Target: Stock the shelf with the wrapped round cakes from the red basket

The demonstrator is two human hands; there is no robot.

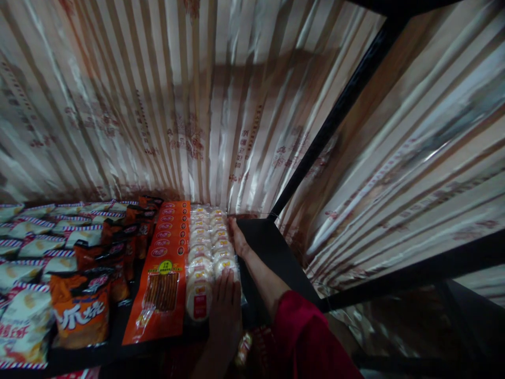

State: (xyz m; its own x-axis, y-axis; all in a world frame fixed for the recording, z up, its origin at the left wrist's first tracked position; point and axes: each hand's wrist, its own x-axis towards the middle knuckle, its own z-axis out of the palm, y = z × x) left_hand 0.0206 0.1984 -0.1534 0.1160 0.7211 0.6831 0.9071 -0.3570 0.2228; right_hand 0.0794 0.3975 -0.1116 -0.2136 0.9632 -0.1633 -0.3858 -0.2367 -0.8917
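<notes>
Two rows of round white wafer-like snacks (198,273) in clear wrappers stand on a dark shelf, with small yellow and red labels. My left hand (225,300) rests against the front of the right row, its fingers stretched out and close together. Along the right side of the same row, towards the back, lies my right hand (239,241), held flat with its fingers partly hidden by the packs. Neither hand is wrapped round anything. Directly left of the wafer rows lies a stack of long orange packets (168,263) with brown sticks showing through a window.
Further left are rows of orange-and-black snack bags (81,310) and white striped-edge bags (26,326). The dark shelf board (272,252) continues to the right, up to a black metal post (315,152). Pleated printed sheeting (189,105) hangs behind and at the right.
</notes>
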